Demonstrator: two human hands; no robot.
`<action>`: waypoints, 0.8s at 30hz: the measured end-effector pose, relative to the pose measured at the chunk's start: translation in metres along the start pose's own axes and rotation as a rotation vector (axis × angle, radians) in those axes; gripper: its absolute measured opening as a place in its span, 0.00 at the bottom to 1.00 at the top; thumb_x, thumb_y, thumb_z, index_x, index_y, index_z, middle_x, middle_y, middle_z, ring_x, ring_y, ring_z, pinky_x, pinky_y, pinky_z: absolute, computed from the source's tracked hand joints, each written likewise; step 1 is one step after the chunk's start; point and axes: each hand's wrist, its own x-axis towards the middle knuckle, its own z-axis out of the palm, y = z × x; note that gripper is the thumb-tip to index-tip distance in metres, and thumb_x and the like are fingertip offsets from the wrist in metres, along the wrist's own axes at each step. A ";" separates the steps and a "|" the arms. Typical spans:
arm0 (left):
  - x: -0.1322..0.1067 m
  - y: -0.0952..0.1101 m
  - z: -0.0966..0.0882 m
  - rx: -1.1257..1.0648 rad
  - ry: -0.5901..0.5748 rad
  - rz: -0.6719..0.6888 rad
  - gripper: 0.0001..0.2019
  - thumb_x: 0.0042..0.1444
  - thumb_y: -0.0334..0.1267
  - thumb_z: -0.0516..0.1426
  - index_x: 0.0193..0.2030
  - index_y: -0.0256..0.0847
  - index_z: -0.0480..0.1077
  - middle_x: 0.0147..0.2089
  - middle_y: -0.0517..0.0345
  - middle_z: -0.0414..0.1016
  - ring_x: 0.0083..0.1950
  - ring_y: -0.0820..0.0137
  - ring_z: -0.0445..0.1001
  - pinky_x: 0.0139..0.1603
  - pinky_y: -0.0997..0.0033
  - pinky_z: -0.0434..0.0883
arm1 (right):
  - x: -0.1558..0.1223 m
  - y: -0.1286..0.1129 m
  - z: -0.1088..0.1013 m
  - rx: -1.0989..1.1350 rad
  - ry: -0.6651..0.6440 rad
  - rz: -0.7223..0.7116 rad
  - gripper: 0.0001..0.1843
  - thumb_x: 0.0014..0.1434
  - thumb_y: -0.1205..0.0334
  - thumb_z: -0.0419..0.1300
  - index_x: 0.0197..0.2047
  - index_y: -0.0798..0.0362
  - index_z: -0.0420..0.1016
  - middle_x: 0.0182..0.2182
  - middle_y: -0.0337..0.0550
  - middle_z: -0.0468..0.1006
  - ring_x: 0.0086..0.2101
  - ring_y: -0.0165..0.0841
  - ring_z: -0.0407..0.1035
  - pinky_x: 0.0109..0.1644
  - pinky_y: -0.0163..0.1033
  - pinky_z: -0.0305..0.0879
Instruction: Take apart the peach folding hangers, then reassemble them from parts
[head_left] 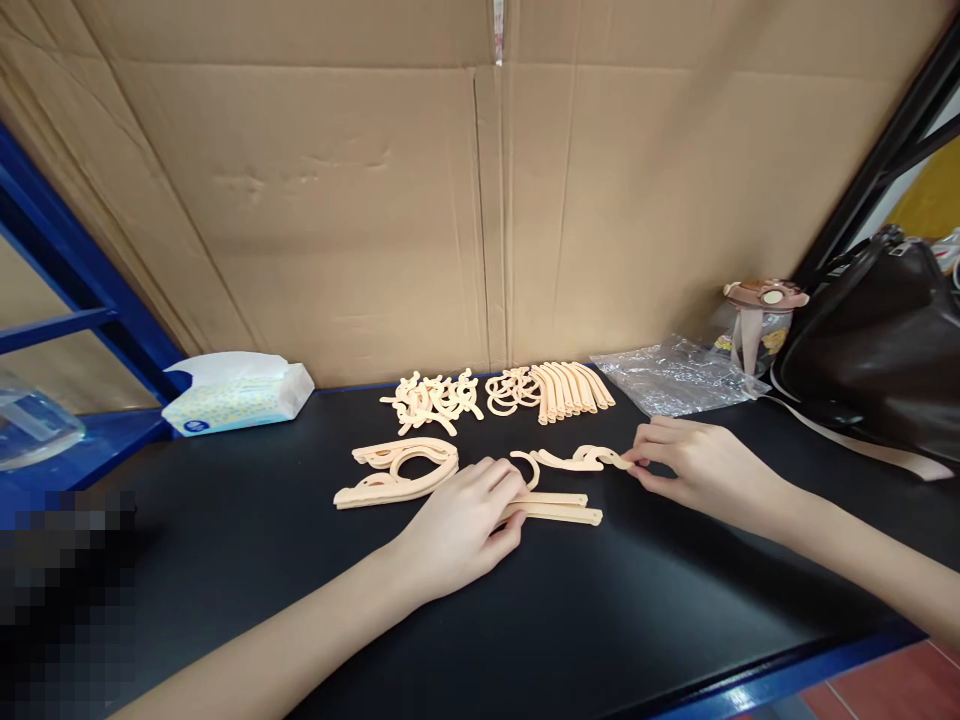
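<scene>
My left hand (469, 520) rests on the black table with its fingers closed over two long beige bars (562, 507), which look like folding-hanger arms. Just beyond its fingertips a beige curved hook (529, 465) lies partly hidden. My right hand (690, 460) pinches the end of a small wavy beige hanger piece (616, 459) between thumb and fingers. That piece touches or overlaps another curved hanger piece (566, 461) on the table; whether they are joined I cannot tell. Left of my left hand lie stacked beige folded hangers (397, 488).
Along the back lie a pile of small beige pieces (435, 400), several hooks (514, 388) and a row of beige arms (570, 390). A tissue pack (236, 395) stands left. Clear plastic wrap (675, 375), a bottle (757, 325) and a dark bag (877, 350) sit right.
</scene>
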 end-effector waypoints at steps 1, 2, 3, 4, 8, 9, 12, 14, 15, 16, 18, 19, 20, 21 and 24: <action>0.000 0.000 0.000 0.012 0.006 -0.002 0.05 0.61 0.33 0.48 0.41 0.41 0.64 0.41 0.57 0.69 0.40 0.66 0.66 0.40 0.66 0.64 | 0.001 0.000 0.000 -0.010 0.000 -0.005 0.12 0.61 0.64 0.53 0.34 0.50 0.77 0.28 0.38 0.75 0.30 0.31 0.68 0.32 0.35 0.60; 0.000 0.000 0.000 0.025 0.012 -0.006 0.05 0.61 0.32 0.48 0.41 0.40 0.64 0.41 0.56 0.69 0.40 0.66 0.66 0.40 0.65 0.64 | 0.001 0.000 0.001 -0.021 0.001 -0.010 0.12 0.61 0.64 0.53 0.34 0.50 0.78 0.28 0.39 0.75 0.30 0.31 0.68 0.33 0.35 0.60; 0.000 0.000 0.001 0.038 0.019 -0.010 0.05 0.61 0.32 0.48 0.40 0.40 0.64 0.41 0.56 0.69 0.41 0.65 0.66 0.40 0.65 0.64 | 0.002 0.000 0.001 -0.031 0.002 -0.016 0.12 0.61 0.64 0.52 0.34 0.50 0.78 0.28 0.39 0.75 0.30 0.31 0.68 0.34 0.35 0.60; 0.000 0.000 0.001 0.049 0.025 -0.015 0.05 0.61 0.33 0.48 0.40 0.40 0.64 0.41 0.56 0.69 0.41 0.65 0.66 0.40 0.65 0.65 | 0.003 0.000 0.002 -0.043 0.004 -0.023 0.12 0.61 0.64 0.52 0.34 0.50 0.78 0.28 0.39 0.75 0.30 0.31 0.68 0.35 0.36 0.61; -0.001 -0.001 0.002 0.072 0.029 -0.022 0.05 0.61 0.33 0.48 0.40 0.40 0.63 0.41 0.55 0.69 0.41 0.64 0.66 0.41 0.63 0.65 | 0.005 -0.002 0.004 -0.082 -0.001 -0.058 0.12 0.62 0.62 0.52 0.35 0.50 0.78 0.29 0.40 0.75 0.32 0.32 0.68 0.37 0.37 0.59; -0.001 -0.001 0.002 0.073 0.029 -0.022 0.05 0.61 0.33 0.48 0.40 0.40 0.63 0.41 0.55 0.69 0.41 0.64 0.66 0.41 0.63 0.65 | 0.006 -0.002 0.004 -0.090 -0.001 -0.064 0.12 0.63 0.62 0.52 0.35 0.50 0.78 0.29 0.40 0.75 0.32 0.33 0.68 0.37 0.38 0.59; -0.001 -0.001 0.002 0.071 0.029 -0.019 0.05 0.61 0.33 0.48 0.40 0.40 0.63 0.40 0.56 0.69 0.41 0.64 0.66 0.41 0.63 0.65 | 0.008 -0.003 0.005 -0.100 0.012 -0.082 0.13 0.64 0.61 0.52 0.36 0.50 0.78 0.29 0.40 0.75 0.32 0.33 0.67 0.37 0.38 0.57; -0.001 -0.001 0.002 0.066 0.027 -0.015 0.05 0.61 0.33 0.48 0.40 0.40 0.63 0.40 0.56 0.69 0.41 0.65 0.66 0.42 0.63 0.65 | 0.009 -0.004 0.005 -0.100 0.018 -0.097 0.13 0.64 0.61 0.51 0.37 0.50 0.78 0.30 0.40 0.75 0.32 0.32 0.67 0.37 0.38 0.56; -0.001 -0.001 0.002 0.064 0.025 -0.014 0.05 0.61 0.33 0.48 0.40 0.41 0.63 0.41 0.55 0.69 0.41 0.65 0.66 0.42 0.63 0.65 | 0.009 -0.004 0.005 -0.099 0.018 -0.103 0.13 0.64 0.61 0.51 0.36 0.50 0.78 0.29 0.40 0.75 0.32 0.32 0.67 0.37 0.38 0.56; -0.001 -0.001 0.002 0.064 0.024 -0.015 0.05 0.61 0.33 0.48 0.40 0.41 0.63 0.41 0.55 0.69 0.41 0.65 0.66 0.42 0.63 0.65 | 0.009 -0.003 0.006 -0.100 0.015 -0.108 0.14 0.64 0.61 0.52 0.35 0.50 0.78 0.29 0.39 0.75 0.31 0.32 0.66 0.37 0.38 0.55; -0.001 -0.001 0.002 0.065 0.024 -0.019 0.05 0.61 0.33 0.48 0.41 0.41 0.63 0.41 0.55 0.69 0.41 0.64 0.66 0.42 0.63 0.65 | 0.010 -0.003 0.006 -0.104 0.003 -0.112 0.14 0.64 0.62 0.51 0.35 0.50 0.78 0.29 0.39 0.75 0.31 0.32 0.66 0.37 0.39 0.55; -0.001 -0.001 0.003 0.066 0.023 -0.021 0.05 0.61 0.33 0.48 0.41 0.41 0.63 0.41 0.55 0.68 0.41 0.64 0.66 0.42 0.63 0.65 | 0.010 -0.002 0.005 -0.104 -0.003 -0.113 0.14 0.64 0.62 0.51 0.35 0.50 0.78 0.29 0.39 0.75 0.31 0.32 0.66 0.37 0.39 0.55; -0.001 -0.001 0.003 0.064 0.022 -0.022 0.05 0.61 0.33 0.48 0.40 0.41 0.63 0.41 0.55 0.68 0.41 0.64 0.66 0.42 0.63 0.65 | 0.010 -0.002 0.005 -0.104 -0.009 -0.112 0.14 0.64 0.62 0.51 0.36 0.50 0.78 0.29 0.39 0.75 0.31 0.32 0.66 0.37 0.39 0.55; -0.001 -0.002 0.003 0.061 0.022 -0.023 0.05 0.61 0.33 0.48 0.40 0.41 0.63 0.41 0.55 0.68 0.41 0.64 0.66 0.42 0.63 0.65 | 0.011 -0.001 0.004 -0.102 -0.014 -0.112 0.13 0.64 0.62 0.51 0.36 0.49 0.78 0.30 0.40 0.76 0.31 0.33 0.67 0.37 0.39 0.55; -0.001 -0.003 0.004 0.050 0.020 -0.023 0.05 0.61 0.33 0.48 0.40 0.40 0.63 0.40 0.56 0.68 0.41 0.65 0.66 0.42 0.63 0.65 | 0.014 -0.002 0.001 -0.065 -0.001 -0.095 0.13 0.64 0.60 0.52 0.40 0.50 0.78 0.32 0.41 0.77 0.33 0.33 0.68 0.39 0.40 0.57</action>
